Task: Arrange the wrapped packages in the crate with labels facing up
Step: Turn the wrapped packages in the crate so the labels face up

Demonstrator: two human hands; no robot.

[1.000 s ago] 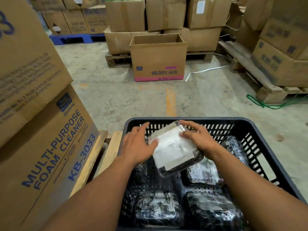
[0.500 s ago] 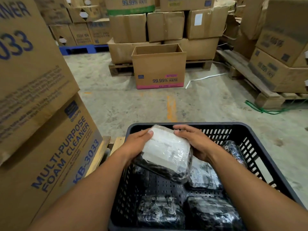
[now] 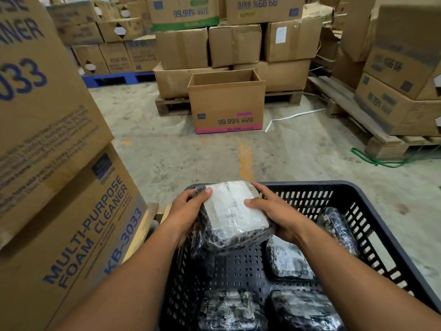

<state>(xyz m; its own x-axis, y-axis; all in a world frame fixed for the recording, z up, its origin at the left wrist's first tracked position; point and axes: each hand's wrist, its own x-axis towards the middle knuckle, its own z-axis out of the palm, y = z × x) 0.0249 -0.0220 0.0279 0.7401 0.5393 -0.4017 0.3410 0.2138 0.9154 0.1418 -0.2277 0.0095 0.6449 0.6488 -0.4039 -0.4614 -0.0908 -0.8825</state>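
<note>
A black slotted plastic crate (image 3: 372, 201) stands right in front of me. Above its far left corner I hold a film-wrapped black package (image 3: 232, 217) with its white label facing up. My left hand (image 3: 185, 212) grips its left side and my right hand (image 3: 274, 216) grips its right side. Several other wrapped packages lie in the crate: one under my right wrist (image 3: 288, 261), one leaning on the right wall (image 3: 337, 229), and two at the near edge (image 3: 229, 311) (image 3: 305, 311). Another sits partly hidden under the held package at the left wall.
Stacked cardboard boxes marked foam cleaner (image 3: 71, 235) rise close on my left, on a wooden pallet. An open carton (image 3: 226, 106) stands on the concrete floor ahead, before more boxes on pallets. A pallet with boxes (image 3: 386, 115) and a green strap (image 3: 372, 161) lie to the right.
Both hands have lifted the package up out of the crate and levelled it, its white label now facing up. The view has tilted upward.
</note>
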